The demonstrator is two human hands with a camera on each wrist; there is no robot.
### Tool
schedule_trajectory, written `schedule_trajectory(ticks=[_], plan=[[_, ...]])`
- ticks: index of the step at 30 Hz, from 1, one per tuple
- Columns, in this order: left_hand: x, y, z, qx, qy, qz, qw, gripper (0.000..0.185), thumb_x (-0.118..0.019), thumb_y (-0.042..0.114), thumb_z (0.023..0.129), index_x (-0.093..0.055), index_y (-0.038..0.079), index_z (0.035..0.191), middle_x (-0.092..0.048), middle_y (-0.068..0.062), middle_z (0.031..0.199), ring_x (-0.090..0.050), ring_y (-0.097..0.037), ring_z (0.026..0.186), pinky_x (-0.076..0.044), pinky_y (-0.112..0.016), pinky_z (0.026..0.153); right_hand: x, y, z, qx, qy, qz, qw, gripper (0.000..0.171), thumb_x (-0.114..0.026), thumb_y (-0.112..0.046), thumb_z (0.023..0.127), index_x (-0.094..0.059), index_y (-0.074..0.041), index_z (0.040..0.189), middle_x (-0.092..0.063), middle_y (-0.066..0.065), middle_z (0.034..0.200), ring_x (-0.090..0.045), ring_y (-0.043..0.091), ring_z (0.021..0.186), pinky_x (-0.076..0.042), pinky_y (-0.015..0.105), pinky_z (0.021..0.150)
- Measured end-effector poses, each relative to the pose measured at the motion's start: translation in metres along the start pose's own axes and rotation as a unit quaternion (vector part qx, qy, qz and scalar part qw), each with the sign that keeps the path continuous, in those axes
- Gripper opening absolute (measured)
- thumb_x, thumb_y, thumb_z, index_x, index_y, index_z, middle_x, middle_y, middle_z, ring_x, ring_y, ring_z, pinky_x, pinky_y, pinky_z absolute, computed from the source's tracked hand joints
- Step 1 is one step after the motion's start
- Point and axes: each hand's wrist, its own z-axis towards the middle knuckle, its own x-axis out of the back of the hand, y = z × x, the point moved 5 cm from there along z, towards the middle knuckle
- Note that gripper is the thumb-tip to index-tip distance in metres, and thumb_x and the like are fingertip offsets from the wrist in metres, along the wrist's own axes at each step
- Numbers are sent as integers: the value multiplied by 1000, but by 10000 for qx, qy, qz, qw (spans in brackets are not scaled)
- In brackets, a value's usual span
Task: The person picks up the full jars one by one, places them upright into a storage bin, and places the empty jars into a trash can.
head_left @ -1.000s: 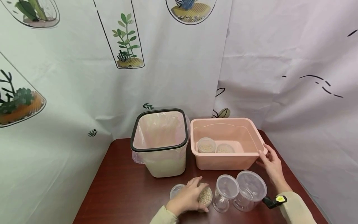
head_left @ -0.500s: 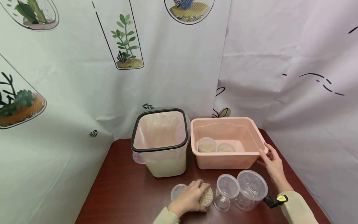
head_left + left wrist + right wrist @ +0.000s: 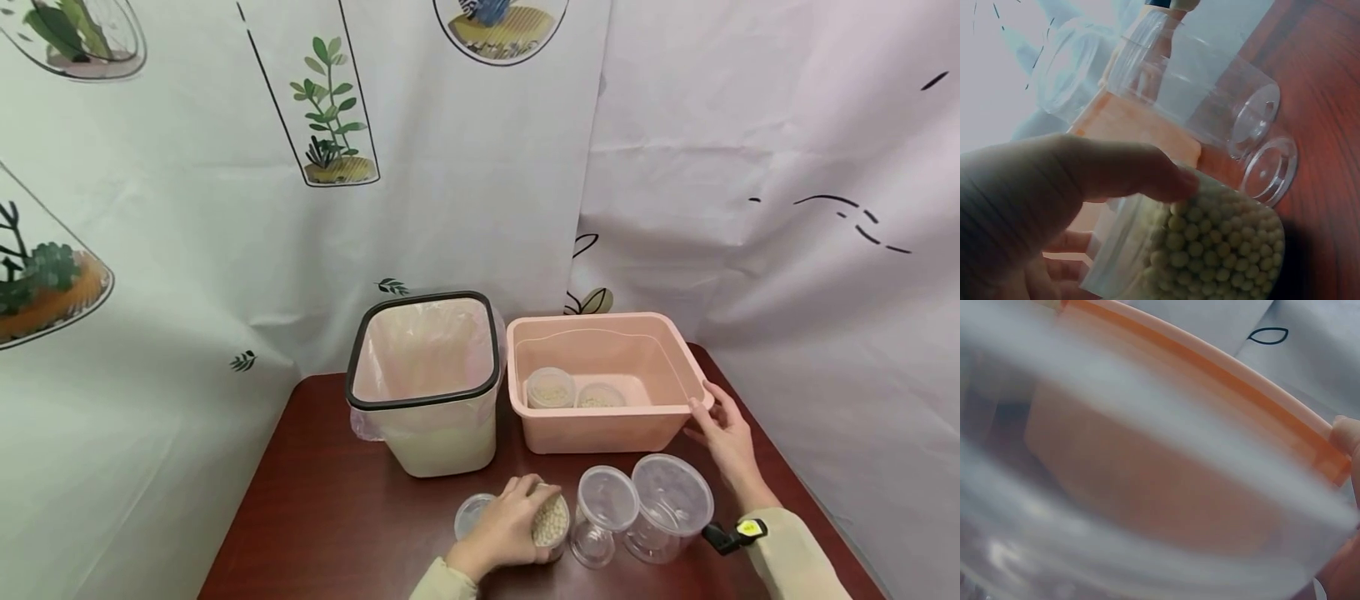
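Filled jar (image 3: pixel 1213 244) in left hand (image 3: pixel 506 527), apart from right hand (image 3: pixel 729 440)

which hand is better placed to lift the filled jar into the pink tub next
Probably the left: the left hand grips the filled jar, while the right hand holds the pink tub at one corner.

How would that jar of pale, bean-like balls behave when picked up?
The jar is probably heavy for its size, since many bean-like balls crowd it. It seems stiff, showing no dent where the left hand holds it. It looks smooth-sided, so it may be slippery.
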Motion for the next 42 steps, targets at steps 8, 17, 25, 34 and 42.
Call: schedule_trajectory(ticks=[8,17,25,34,42], plan=[[18,-4,3,213,251,-409,9986,81,-83,39,56,-53,27,130,-49,3,118,-46,-13,100,-45,-27,66,-5,-17,-5,-315,95,-211,9992,59,-59,-20,92,-33,-16,145,-49,-10,101,-58,-4,82,-53,20,65],[42,-4,6,410,638,-312,9966,80,-81,40,57,-52,29,130,-49,2,121,-47,-14,102,-45,-29,60,-6,-17,-7,-298,62,-40,9995,58,-59,-20,92,-34,-18,144,-50,-10,100,-59,-3,80,-52,19,64],[67,0,10,259,1146,-363,9924,81,-82,36,56,-52,25,130,-47,-3,123,-46,-18,108,-49,-31,61,13,43,20,-85,125,-182,9997,58,-63,-32,89,-39,-30,142,-49,3,114,-58,0,87,-53,21,64],[94,8,20,9,1322,-287,9908,79,-80,34,57,-53,23,131,-46,-7,125,-44,-19,110,-50,-35,62,30,102,48,86,344,-197,9992,56,-64,-33,87,-42,-32,139,-48,9,114,-61,4,85,-53,22,60],[114,19,35,-109,1404,-275,9897,77,-78,33,57,-54,23,130,-44,-7,126,-41,-18,113,-50,-35,62,29,98,45,36,326,-278,9991,57,-63,-35,88,-40,-35,140,-47,10,119,-59,5,90,-54,23,62]])
